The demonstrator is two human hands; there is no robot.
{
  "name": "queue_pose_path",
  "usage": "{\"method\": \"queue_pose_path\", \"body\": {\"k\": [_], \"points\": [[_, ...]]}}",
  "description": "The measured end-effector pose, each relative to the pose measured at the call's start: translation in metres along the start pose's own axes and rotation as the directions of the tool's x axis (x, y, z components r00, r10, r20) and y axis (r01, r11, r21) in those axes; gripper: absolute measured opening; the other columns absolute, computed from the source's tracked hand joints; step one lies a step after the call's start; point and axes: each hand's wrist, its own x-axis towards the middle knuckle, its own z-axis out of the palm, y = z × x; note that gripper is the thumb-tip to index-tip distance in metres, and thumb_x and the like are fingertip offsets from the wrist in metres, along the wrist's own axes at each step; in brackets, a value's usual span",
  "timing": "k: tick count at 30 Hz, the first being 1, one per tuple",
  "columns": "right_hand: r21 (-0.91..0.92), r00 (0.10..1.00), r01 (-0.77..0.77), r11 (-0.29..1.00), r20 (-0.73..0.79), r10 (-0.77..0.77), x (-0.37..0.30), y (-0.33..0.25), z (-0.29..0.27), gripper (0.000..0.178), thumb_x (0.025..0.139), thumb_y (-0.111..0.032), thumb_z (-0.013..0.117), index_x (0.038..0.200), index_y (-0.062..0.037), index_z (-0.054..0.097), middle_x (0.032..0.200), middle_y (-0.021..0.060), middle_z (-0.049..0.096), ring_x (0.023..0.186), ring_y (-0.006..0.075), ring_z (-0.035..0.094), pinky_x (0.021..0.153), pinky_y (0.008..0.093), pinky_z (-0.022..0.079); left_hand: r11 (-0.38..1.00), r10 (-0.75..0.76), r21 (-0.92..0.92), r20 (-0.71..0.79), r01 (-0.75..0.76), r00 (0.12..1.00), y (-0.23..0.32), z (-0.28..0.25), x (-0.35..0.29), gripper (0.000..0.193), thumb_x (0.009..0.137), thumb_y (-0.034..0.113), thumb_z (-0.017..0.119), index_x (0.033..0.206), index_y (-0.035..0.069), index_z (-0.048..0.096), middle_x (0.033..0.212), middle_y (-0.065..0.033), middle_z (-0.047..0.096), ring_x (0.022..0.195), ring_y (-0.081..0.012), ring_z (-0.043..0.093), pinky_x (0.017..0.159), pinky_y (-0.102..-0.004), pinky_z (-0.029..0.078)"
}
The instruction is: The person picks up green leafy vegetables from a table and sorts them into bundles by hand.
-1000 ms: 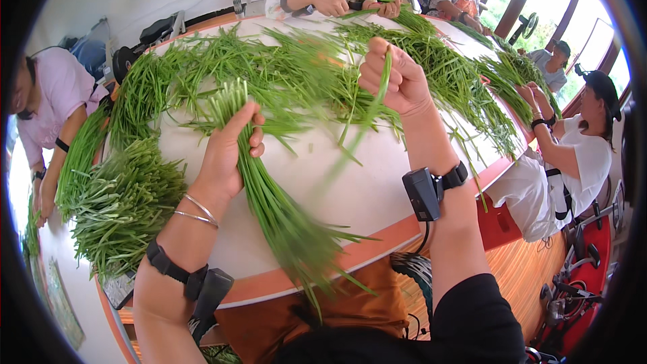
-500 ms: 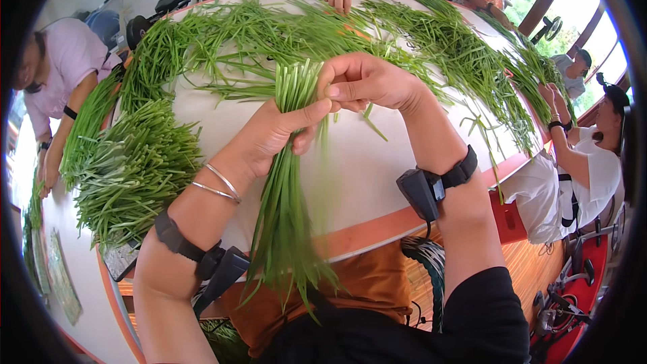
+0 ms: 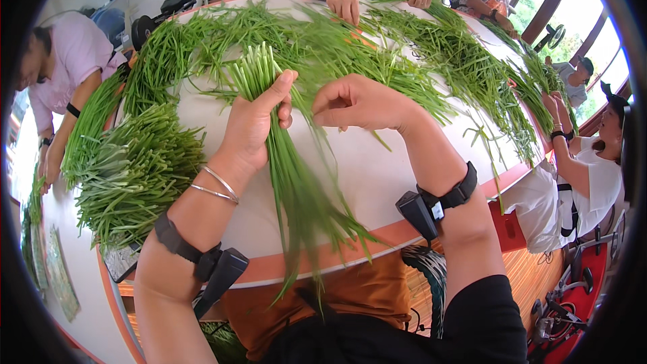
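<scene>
My left hand point(image 3: 259, 118) is closed round a bunch of garlic chives point(image 3: 290, 168), a little above the table. Its pale stem ends point up and away, while the long green leaves hang down toward me and fan out, blurred at the tips. To the right of the bunch, my right hand point(image 3: 360, 102) has its thumb and fingers pinched together, apart from the left. A thin, smeared blade runs close by its fingertips; whether they grip it I cannot make out. Beyond both hands lies a wide heap of loose chives point(image 3: 269, 30).
A thick stack of chives point(image 3: 138, 175) with stem ends toward me stands at the left on the white table point(image 3: 377, 189), which has an orange edge. More chives point(image 3: 465, 87) spread along the right. Co-workers sit around the table; one person's hand point(image 3: 344, 5) reaches in at the far side.
My left hand has moved slightly left and tilted the bunch, its leaf tips swinging right. My right hand has drawn away from the stem ends and come a little nearer to me.
</scene>
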Motion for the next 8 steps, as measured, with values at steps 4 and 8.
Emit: {"method": "queue_pose_path", "body": {"k": [4, 8], "points": [[0.024, 0.997, 0.004, 1.0, -0.082, -0.002, -0.001, 0.0, -0.001, 0.014, 0.078, -0.015, 0.063, 0.087, -0.0043, 0.062, 0.07, -0.0012, 0.058, 0.058, 0.004, 0.049, 0.05, 0.0183, 0.038, 0.999, 0.04, -0.009, -0.02, -0.04, 0.999, 0.0, -0.001, 0.002, 0.027, 0.08, 0.025, 0.067, 0.093, 0.003, 0.059, 0.068, 0.0012, 0.05, 0.054, -0.0066, 0.045, 0.048, -0.0215, 0.037], [0.05, 0.983, 0.07, 0.996, -0.174, -0.061, 0.006, 0.02, -0.013, 0.018, 0.077, -0.017, 0.064, 0.089, -0.0046, 0.062, 0.075, -0.0018, 0.06, 0.059, 0.006, 0.05, 0.052, 0.0203, 0.041, 0.996, 0.087, -0.019, -0.014, -0.087, 0.996, -0.003, -0.002, 0.003, 0.034, 0.08, 0.028, 0.066, 0.098, 0.001, 0.058, 0.071, 0.0006, 0.051, 0.057, -0.0077, 0.046, 0.049, -0.0225, 0.038]]}}
